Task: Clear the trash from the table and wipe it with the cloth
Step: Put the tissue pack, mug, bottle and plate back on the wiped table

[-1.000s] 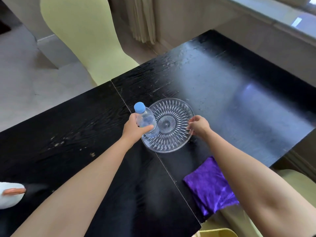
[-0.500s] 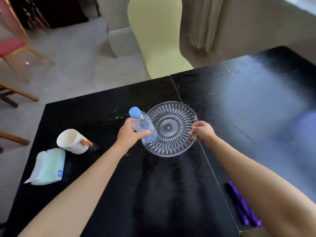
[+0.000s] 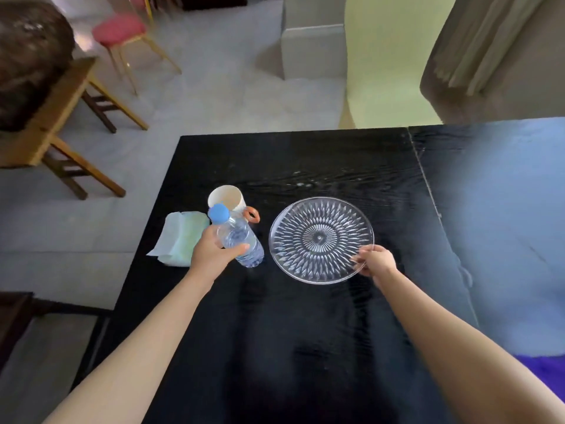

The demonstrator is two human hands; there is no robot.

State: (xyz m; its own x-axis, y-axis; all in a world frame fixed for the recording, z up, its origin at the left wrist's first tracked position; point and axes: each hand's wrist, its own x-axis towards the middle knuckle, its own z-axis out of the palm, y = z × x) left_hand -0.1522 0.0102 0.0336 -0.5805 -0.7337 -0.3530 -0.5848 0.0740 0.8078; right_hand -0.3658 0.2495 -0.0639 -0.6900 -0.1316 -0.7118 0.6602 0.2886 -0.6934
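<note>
Trash is hard to single out at this moment: the likeliest candidate is the small water bottle (image 3: 237,240), clear plastic with a pale blue cap, part full, tilted toward the upper left and held just left of the frame's centre. The left hand (image 3: 211,255) is closed around its body, thumb across the front; I cannot tell whether its base touches the tabletop (image 3: 275,332) or hangs just above it. The right hand (image 3: 377,261) pinches the lower right rim of a clear cut-glass plate (image 3: 321,240), which sits at centre frame and carries nothing.

Up and left of the bottle stand a white cup (image 3: 227,198) with an orange handle and, just beside it at the tabletop's left edge, a pale green tissue pack (image 3: 180,240) with a sheet poking out. The purple cloth (image 3: 547,371) shows only as a corner at the lower right edge of the frame, untouched.

By my reading the task is in its early part: things are being gathered or shifted, nothing visible has left the tabletop, and wiping has not begun. The dark, glossy surface shows faint pale specks and streaks above the plate, so there is cleaning left to do.
</note>
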